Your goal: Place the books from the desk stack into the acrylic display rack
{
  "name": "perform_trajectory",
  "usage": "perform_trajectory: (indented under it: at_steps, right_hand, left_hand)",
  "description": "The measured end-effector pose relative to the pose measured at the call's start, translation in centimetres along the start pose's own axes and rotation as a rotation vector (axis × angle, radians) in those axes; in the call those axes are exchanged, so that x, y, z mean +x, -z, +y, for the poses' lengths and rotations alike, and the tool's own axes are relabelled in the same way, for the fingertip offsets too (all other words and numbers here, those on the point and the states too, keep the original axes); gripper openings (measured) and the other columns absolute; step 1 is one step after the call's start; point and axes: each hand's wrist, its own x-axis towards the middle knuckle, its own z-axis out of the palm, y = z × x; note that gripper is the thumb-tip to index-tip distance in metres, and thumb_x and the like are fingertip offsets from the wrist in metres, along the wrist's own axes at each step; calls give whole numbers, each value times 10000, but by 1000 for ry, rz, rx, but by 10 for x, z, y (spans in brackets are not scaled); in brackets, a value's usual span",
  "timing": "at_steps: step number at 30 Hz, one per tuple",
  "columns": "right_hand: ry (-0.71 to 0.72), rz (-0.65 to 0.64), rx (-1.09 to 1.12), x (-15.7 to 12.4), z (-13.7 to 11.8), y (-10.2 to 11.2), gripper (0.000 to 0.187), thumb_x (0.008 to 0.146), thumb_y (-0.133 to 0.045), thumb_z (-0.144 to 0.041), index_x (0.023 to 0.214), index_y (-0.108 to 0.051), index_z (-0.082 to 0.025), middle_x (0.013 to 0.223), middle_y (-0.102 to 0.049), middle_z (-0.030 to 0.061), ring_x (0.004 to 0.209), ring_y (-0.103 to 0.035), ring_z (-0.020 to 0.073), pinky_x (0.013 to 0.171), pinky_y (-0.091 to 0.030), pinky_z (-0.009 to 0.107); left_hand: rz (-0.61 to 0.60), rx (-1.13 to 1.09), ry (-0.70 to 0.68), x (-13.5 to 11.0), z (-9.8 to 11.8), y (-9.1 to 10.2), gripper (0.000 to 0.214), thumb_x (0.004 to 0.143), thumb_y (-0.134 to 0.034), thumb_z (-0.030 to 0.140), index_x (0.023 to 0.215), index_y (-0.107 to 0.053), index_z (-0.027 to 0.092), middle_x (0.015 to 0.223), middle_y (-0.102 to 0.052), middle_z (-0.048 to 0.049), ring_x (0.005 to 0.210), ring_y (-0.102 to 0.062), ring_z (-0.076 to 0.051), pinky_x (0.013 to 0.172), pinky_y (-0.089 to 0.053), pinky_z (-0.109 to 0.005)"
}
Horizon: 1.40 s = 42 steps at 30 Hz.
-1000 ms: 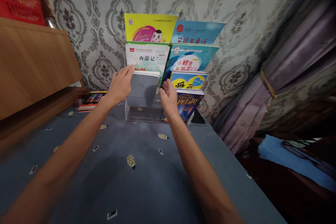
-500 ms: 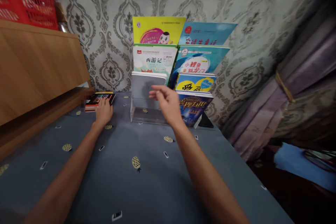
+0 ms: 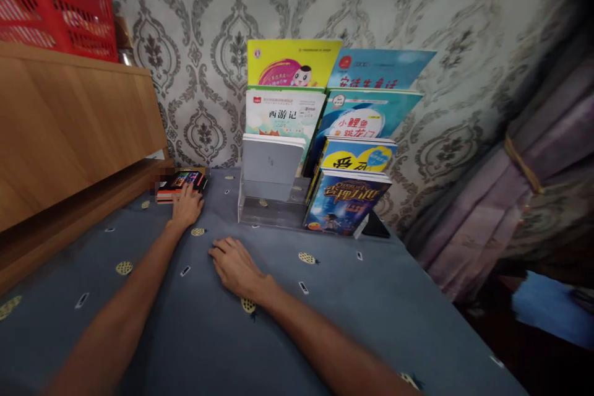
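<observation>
My left hand (image 3: 186, 206) at book stack (image 3: 180, 180)
Whether fingers grip, I cannot tell; thumb beneath advised. My right hand (image 3: 237, 269): loose, empty.

Book stack (image 3: 172, 184) black, orange – front-left book (image 3: 270, 164) grey – tablecloth (image 3: 204, 340) blue-grey, yellow pineapple print; basket (image 3: 86, 28) red.

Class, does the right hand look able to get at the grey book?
Probably yes: the right hand looks unoccupied, and nothing visible stands between it and the upper part of the grey book.
</observation>
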Motion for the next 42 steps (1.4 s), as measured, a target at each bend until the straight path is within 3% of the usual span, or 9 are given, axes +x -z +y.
perform_trajectory:
  at_steps: [6, 12, 17, 21, 26, 29, 32, 37, 42]
  right_hand:
    - [7, 8, -2, 1, 4, -1, 225, 980, -509, -160, 1131, -675, -171, 1285, -670, 97, 1154, -578, 232, 981, -476, 384]
    - [19, 13, 25, 0, 7, -4, 229, 978, -514, -155, 1147, -668, -167, 1294, -669, 98, 1170, -575, 224, 1000, -464, 382]
    - [40, 38, 28, 0, 7, -1, 195, 974, -515, -136, 1071, -682, -159, 1181, -712, 95, 1109, -603, 217, 957, -474, 354]
    - [60, 47, 23, -1, 6, 2, 184, 969, -513, -116, 1048, -677, -140, 1023, -737, 92, 1010, -636, 212, 916, -479, 326]
    - [77, 65, 45, -1, 6, 2, 194, 962, -507, -98, 1060, -669, -142, 1020, -741, 94, 980, -641, 214, 912, -478, 323]
    - [76, 58, 43, -1, 6, 2, 193, 963, -503, -102, 1044, -673, -145, 1005, -740, 88, 973, -634, 213, 910, -481, 327]
    - [79, 43, 37, -1, 6, 3, 203, 961, -506, -102, 1074, -673, -129, 1002, -734, 94, 983, -623, 204, 914, -477, 313]
    - [72, 35, 15, -1, 6, 3, 211, 971, -489, -112, 1071, -675, -131, 1017, -730, 88, 975, -613, 198, 916, -467, 306]
    - [70, 63, 44, 0, 11, -4, 181, 964, -499, -122, 1033, -662, -160, 1013, -723, 77, 969, -609, 204, 899, -475, 324]
  left_hand:
    - [-16, 31, -71, 11, 1, -7, 403, 969, -404, 306, 1257, -654, 178, 1560, -423, -187, 1468, -327, -377, 1098, -269, -740]
    - [30, 20, -149, -2, 2, 10, 416, 981, -335, 253, 1134, -702, 132, 1434, -564, -205, 1355, -496, -339, 1126, -299, -645]
    - [41, 22, -328, -31, 4, 28, 459, 1000, -324, 319, 898, -753, 192, 1084, -741, -123, 1099, -660, -269, 1131, -352, -499]
    - [62, -2, -454, -48, 4, 36, 514, 1007, -315, 378, 728, -721, 230, 819, -732, -98, 918, -682, -249, 1013, -456, -437]
    - [75, 9, -191, -25, -2, 35, 433, 990, -330, 355, 1050, -706, 149, 1132, -711, -186, 1128, -612, -330, 990, -462, -496]
    - [74, 2, -106, -4, -7, 26, 476, 979, -338, 318, 1340, -565, 105, 1428, -555, -229, 1340, -481, -366, 1058, -404, -582]
    - [2, -17, -16, 13, -15, 13, 552, 994, -335, 362, 1497, -403, 147, 1584, -383, -193, 1483, -300, -354, 1125, -302, -657]
    - [-99, -9, 13, 36, -33, -2, 587, 1009, -293, 421, 1550, -327, 197, 1627, -301, -184, 1512, -226, -373, 1104, -256, -739]
    - [-269, 57, -115, 53, -52, -6, 488, 988, -331, 328, 1438, -516, 297, 1629, -313, -134, 1494, -242, -402, 1040, -259, -803]
